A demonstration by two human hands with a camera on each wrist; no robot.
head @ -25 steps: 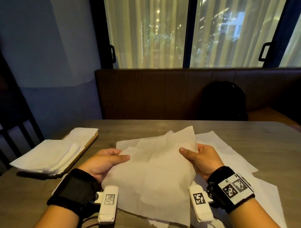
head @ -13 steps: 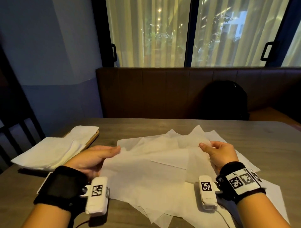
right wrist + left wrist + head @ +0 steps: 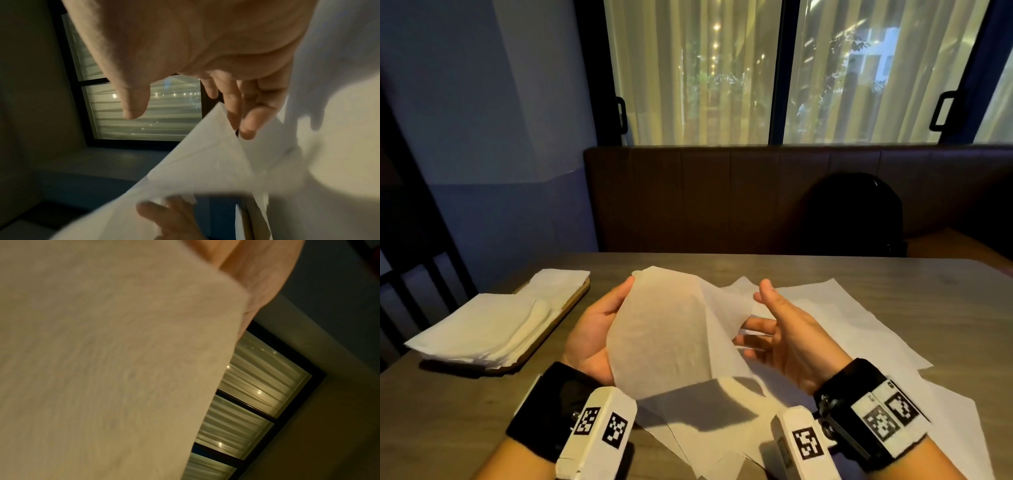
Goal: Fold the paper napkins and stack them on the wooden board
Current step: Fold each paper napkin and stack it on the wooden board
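Note:
My left hand holds a half-folded white paper napkin upright above the table, thumb along its left edge, fingers hidden behind it. In the left wrist view the napkin fills most of the picture. My right hand is open, palm turned left and thumb raised, and its straight fingers touch the napkin's right flap. The right wrist view shows those fingers at the paper's edge. A wooden board at the left carries a stack of folded napkins.
Several unfolded napkins lie spread over the grey table under and to the right of my hands. A brown bench with a dark bag stands behind the table. A dark chair is at the left.
The napkin, spread flat between both hands, has been folded over and raised upright. My right hand has let go of its edge and opened; the left hand keeps hold.

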